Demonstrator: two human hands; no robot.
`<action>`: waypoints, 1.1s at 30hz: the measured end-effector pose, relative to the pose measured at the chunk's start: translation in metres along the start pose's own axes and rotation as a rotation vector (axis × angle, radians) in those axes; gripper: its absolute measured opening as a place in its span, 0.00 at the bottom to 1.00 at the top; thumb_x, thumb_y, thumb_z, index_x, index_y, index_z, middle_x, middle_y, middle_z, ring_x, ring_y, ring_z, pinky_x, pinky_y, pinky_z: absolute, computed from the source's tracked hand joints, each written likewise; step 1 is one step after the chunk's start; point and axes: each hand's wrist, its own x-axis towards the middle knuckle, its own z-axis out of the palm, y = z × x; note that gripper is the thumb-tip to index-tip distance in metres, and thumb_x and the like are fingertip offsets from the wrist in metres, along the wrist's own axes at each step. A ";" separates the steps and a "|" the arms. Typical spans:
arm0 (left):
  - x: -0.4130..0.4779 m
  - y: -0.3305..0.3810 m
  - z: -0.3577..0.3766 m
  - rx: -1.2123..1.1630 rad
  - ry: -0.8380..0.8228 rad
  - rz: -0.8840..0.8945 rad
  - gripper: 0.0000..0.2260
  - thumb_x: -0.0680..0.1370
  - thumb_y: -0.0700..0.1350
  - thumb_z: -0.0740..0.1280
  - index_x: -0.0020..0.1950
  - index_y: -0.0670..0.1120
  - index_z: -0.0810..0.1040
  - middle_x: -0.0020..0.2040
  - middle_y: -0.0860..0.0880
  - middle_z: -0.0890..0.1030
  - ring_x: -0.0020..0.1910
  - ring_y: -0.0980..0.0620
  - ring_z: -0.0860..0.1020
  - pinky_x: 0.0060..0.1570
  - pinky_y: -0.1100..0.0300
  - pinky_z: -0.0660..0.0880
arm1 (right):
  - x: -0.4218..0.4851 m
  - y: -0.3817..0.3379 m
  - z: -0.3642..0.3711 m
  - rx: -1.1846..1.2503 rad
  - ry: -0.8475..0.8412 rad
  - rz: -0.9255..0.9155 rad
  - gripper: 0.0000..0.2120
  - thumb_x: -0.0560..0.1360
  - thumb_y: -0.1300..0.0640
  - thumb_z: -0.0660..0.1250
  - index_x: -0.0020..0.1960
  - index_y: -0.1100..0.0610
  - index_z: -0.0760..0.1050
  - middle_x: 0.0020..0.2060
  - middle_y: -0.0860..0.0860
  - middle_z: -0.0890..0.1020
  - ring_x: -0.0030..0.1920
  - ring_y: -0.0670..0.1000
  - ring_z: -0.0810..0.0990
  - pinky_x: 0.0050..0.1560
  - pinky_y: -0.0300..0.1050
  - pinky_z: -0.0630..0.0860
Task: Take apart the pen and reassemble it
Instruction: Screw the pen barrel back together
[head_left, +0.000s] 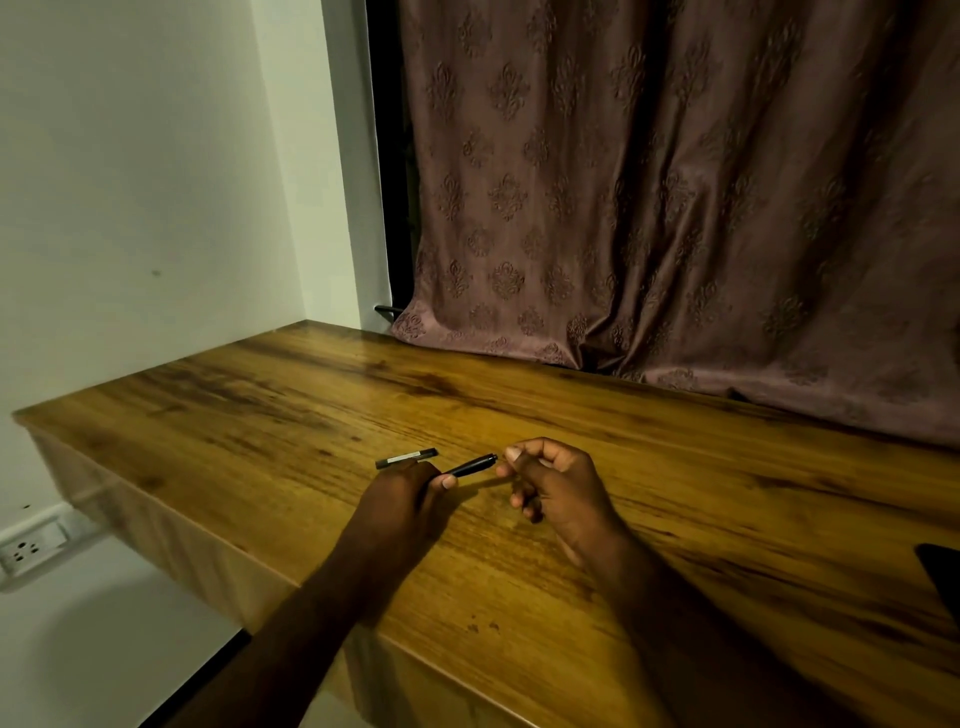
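Note:
My left hand (402, 506) grips a black pen barrel (470, 465) just above the wooden table (270, 431), its free end pointing right. My right hand (550, 480) is right at that end, thumb and forefinger pinched together close to the tip; whether they hold a small part I cannot tell. A separate dark pen piece with a grey band, probably the cap (407, 459), lies flat on the table just beyond my left hand.
A patterned mauve curtain (675, 208) hangs along the table's far edge. A white wall is at the left, with a wall socket (31, 551) low down. A dark flat object (943, 577) pokes in at the right edge of the table.

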 end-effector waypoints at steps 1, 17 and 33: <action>0.000 -0.001 0.001 0.005 -0.002 0.004 0.17 0.82 0.54 0.58 0.40 0.48 0.79 0.30 0.53 0.77 0.27 0.56 0.74 0.25 0.63 0.65 | 0.000 0.000 0.000 -0.015 -0.006 0.000 0.06 0.78 0.60 0.66 0.49 0.63 0.78 0.38 0.55 0.84 0.25 0.48 0.73 0.23 0.38 0.65; -0.001 0.000 0.001 -0.041 -0.027 -0.024 0.14 0.82 0.51 0.63 0.38 0.49 0.77 0.28 0.52 0.75 0.25 0.56 0.72 0.23 0.61 0.64 | -0.001 0.003 0.009 -0.196 -0.079 0.031 0.11 0.82 0.57 0.58 0.52 0.59 0.78 0.34 0.52 0.83 0.23 0.48 0.72 0.22 0.38 0.66; -0.002 0.011 -0.004 -0.116 -0.024 -0.110 0.10 0.82 0.50 0.63 0.41 0.53 0.76 0.32 0.50 0.79 0.28 0.54 0.78 0.23 0.58 0.72 | -0.003 0.002 0.004 -0.229 0.015 -0.087 0.12 0.80 0.65 0.60 0.57 0.58 0.79 0.36 0.57 0.82 0.21 0.44 0.70 0.22 0.36 0.67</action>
